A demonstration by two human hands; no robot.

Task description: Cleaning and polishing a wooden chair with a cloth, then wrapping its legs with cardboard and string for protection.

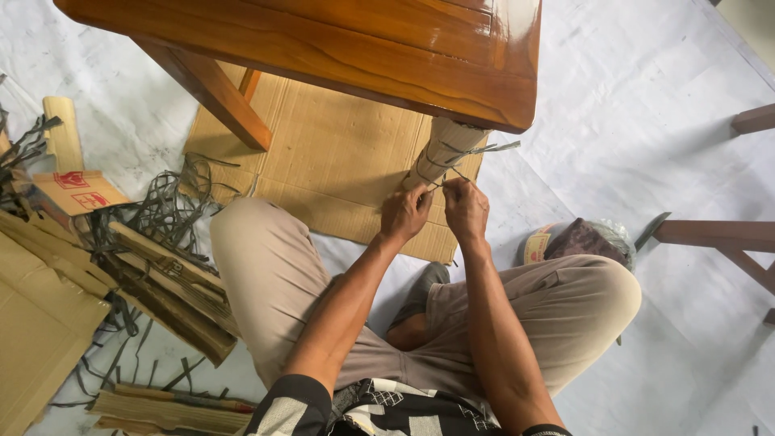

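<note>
A polished wooden table [339,40] fills the top of the frame, standing over a flat cardboard sheet [339,161] spread on the white floor covering [646,121]; cut cardboard strips and grey strap offcuts [161,274] lie heaped at the left edge. At upper centre, one table leg is wrapped in cardboard [442,149] and bound with grey strapping [484,148]. Left hand [406,213] and right hand [466,207] sit side by side at the wrap's lower end, fingers pinched closed on the strap.

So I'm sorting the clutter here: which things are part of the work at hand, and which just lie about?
In hand:
left hand
right hand
strap
cardboard-wrapped table leg

Lying about:
cardboard sheet
cardboard scraps
loose strapping
tape roll
</note>
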